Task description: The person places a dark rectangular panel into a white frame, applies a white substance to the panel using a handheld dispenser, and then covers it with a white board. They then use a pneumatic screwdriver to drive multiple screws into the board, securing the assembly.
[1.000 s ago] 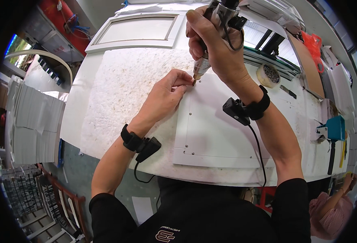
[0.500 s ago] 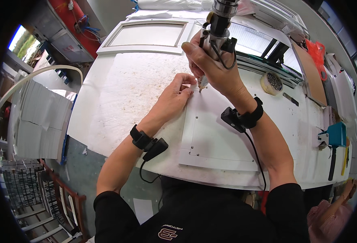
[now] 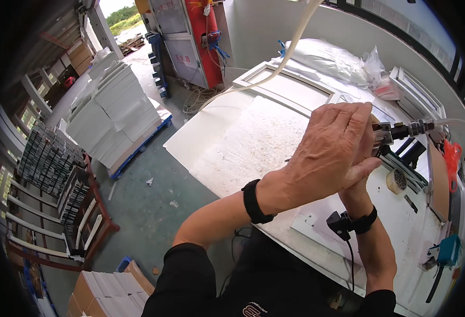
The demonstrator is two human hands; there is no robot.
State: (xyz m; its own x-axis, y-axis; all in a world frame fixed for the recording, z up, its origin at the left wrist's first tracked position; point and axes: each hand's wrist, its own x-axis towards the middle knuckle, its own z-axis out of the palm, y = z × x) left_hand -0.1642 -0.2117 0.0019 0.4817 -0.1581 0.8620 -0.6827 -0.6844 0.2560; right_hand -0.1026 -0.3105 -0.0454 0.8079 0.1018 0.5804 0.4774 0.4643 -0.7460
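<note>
My right hand point(image 3: 355, 191) is raised over the worktable point(image 3: 206, 153), holding an air screwdriver point(image 3: 400, 130), silver and black, tilted sideways with a pale hose at its end. In front of it, my left hand point(image 3: 317, 153) is closed, its back toward me and its thumb pointing right. It covers the driver's front end and most of my right hand. Whatever the left fingers hold is hidden. Below both hands lies a flat white panel point(image 3: 309, 226), partly covered by my arms. Black straps circle both wrists; a small black device hangs from the right one.
A tub of screws point(image 3: 396, 181) stands right of my hands, near a small dark tool point(image 3: 411, 204). A teal tool point(image 3: 449, 251) lies farther right. White frames point(image 3: 296, 87) rest at the back. Stacked white boards point(image 3: 114, 113) stand on the floor at left.
My view has swung left. The driver has come up off the panel and tipped sideways. My left hand has left the panel and risen to the driver, in front of my right hand.
</note>
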